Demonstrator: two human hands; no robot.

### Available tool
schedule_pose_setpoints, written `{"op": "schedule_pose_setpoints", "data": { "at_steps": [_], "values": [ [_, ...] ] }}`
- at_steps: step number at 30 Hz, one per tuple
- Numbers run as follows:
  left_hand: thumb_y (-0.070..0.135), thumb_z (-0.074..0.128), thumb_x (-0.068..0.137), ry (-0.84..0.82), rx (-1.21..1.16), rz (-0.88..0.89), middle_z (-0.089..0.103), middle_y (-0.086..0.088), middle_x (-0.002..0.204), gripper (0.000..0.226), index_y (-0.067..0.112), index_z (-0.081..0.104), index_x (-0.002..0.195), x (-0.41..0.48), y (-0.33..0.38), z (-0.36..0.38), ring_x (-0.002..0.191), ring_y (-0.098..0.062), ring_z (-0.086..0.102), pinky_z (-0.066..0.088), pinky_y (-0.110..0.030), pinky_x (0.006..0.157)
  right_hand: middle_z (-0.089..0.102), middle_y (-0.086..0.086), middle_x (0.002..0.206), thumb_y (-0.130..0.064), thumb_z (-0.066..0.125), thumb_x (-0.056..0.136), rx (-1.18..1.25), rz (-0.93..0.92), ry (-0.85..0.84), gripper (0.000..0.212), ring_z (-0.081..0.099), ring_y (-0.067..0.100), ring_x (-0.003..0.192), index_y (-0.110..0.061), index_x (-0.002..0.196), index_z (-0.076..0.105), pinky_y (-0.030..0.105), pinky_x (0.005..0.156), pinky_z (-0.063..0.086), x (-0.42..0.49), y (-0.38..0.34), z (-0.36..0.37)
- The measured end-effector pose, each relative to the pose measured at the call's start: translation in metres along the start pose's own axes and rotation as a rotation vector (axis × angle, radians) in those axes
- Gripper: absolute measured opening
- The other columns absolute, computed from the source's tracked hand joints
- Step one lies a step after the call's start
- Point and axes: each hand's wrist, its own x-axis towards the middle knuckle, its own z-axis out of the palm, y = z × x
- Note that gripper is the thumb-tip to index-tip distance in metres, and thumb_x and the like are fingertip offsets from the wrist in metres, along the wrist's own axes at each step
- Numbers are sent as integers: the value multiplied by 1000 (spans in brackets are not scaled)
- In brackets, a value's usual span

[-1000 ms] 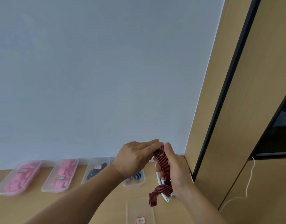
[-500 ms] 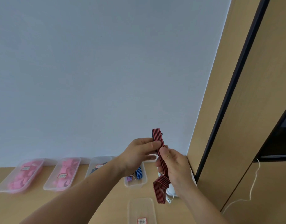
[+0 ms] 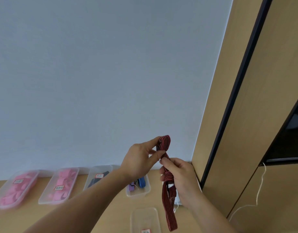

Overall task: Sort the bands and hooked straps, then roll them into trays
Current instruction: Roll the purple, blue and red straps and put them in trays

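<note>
A red strap with black stripes hangs in the air between both hands, above the wooden table. My left hand pinches its folded top end, which loops over near the fingertips. Just below it, my right hand grips the strap's middle, and the loose tail dangles down to the lower edge of the view. A clear tray with a small label lies on the table under the tail. I cannot make out a hook on the strap.
Along the wall stand clear labelled trays: two with pink bands, one with dark bands, one holding purple and blue straps. A wooden cabinet rises at the right, with a white cord hanging beside it.
The strap's top end has been lifted and folded over into a loop at my left fingertips. More of the tail now hangs below my right hand.
</note>
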Motion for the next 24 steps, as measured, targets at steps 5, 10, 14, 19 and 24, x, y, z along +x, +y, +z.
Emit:
{"op": "schedule_pose_setpoints", "data": {
  "at_steps": [5,10,14,19,24],
  "values": [
    [23,56,95,99,331,349,70,-3,121,37,12,63,130,-2,-6,4,86,-20,74,60,-35,63,65,15,67,-75,58,73,21,-14,-63,75,58,21,55,-1,81,71,25,48,43,-3,-8,4],
    [-4,57,91,-30,239,249,53,-5,145,57,20,51,143,-5,-16,4,115,-19,66,59,-33,81,66,10,69,-75,66,65,-18,-55,-37,77,59,17,57,0,82,69,23,52,44,0,-7,4],
    [35,49,92,-247,-599,-495,66,3,128,47,35,42,139,-2,-5,-2,115,-13,64,49,-34,98,65,4,69,-56,75,64,-5,-108,-46,49,59,16,58,-12,86,71,22,55,48,2,-7,1],
    [45,64,86,-313,-867,-583,66,-16,92,42,5,67,95,4,6,-2,89,-30,62,52,-41,88,71,-2,70,-46,91,56,-46,-152,-104,46,66,9,65,-25,94,73,19,62,51,7,-1,2],
    [36,71,83,-130,-1014,-695,71,-15,98,38,2,72,101,11,9,6,92,-25,68,50,-40,91,74,-5,91,-33,85,58,-115,-203,-9,49,72,12,83,-40,103,64,24,70,55,12,6,10]
  ]
}}
